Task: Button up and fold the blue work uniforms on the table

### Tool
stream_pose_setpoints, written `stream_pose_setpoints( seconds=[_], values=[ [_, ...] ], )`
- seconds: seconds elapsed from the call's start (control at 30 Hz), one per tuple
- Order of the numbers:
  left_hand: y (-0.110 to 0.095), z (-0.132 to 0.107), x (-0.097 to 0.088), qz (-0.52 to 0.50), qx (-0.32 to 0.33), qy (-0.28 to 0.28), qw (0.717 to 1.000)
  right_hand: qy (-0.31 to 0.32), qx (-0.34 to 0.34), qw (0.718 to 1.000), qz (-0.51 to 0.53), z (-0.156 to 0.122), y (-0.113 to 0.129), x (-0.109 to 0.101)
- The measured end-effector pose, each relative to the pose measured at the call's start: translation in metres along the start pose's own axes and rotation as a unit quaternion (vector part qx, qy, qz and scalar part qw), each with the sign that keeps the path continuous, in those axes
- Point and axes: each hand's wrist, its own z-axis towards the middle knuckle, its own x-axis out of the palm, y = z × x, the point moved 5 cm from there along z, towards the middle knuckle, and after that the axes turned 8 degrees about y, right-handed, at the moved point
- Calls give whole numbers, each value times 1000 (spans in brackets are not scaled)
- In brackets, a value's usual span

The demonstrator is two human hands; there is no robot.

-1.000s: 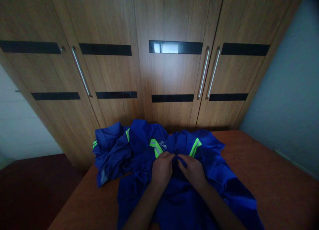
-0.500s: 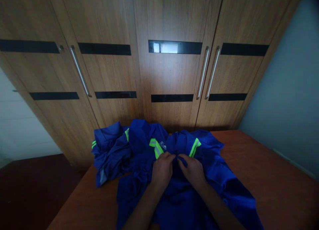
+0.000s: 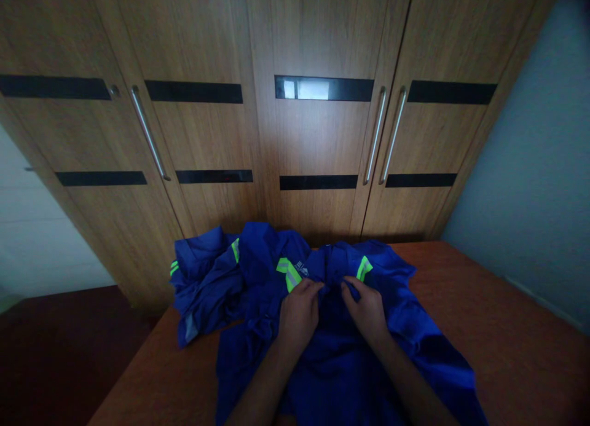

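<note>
A blue work jacket [image 3: 332, 364] with yellow-green reflective strips and a small pale logo lies spread before me. My left hand [image 3: 300, 312] pinches its front near the middle, just below the logo and the left strip. Across a small gap, my right hand [image 3: 366, 306] has its thumb and forefinger closed on the cloth of the other front edge, below the right strip. Whatever fastening lies at the fingertips is too dark and small to make out. More crumpled blue clothing [image 3: 207, 291] with reflective strips lies against the jacket's left side.
The garments rest on a reddish-brown wooden surface [image 3: 461, 291]. Behind it stands a wooden wardrobe [image 3: 318, 131] with long metal handles and black inlays. A bluish wall [image 3: 534, 186] borders the right side; dark floor [image 3: 59, 352] shows at the lower left.
My right hand has moved a little to the right, so the gap between my hands is wider. My left hand stays nearly in place on the jacket.
</note>
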Motion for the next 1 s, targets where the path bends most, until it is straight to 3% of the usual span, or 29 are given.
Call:
stream_pose_setpoints(
  seconds=[0.1, 0.2, 0.27, 0.33, 0.43, 0.5, 0.57, 0.7, 0.8, 0.9, 1.0],
  values=[
    [24, 4, -35, -63, -14, -140, 988, -76, 69, 995, 19, 7, -25, -26],
    [71, -1, -81, -91, -115, -269, 952, -180, 141, 970, 79, 14, -72, -63],
    [98, -8, -104, -73, -182, -279, 940, -221, 189, 946, 143, 18, -106, -85],
    [113, -17, -121, -24, -222, -269, 937, -207, 238, 934, 165, 21, -132, -101],
    [108, -30, -131, 66, -215, -230, 947, -130, 237, 955, 126, 21, -145, -117],
    [94, -37, -124, 116, -183, -181, 959, -54, 199, 977, 52, 14, -140, -119],
    [79, -44, -105, 143, -145, -108, 973, 22, 155, 987, -40, 2, -130, -112],
    [62, -61, -50, 126, -101, 50, 986, 109, 132, 965, -200, -29, -118, -85],
    [53, -68, -19, 101, -81, 93, 987, 131, 134, 942, -279, -40, -105, -61],
    [36, -66, 4, 32, -47, 128, 990, 137, 119, 955, -235, -39, -80, -37],
    [15, -61, 29, -82, -22, 173, 981, 164, 127, 978, -32, -36, -52, -7]
  ],
)
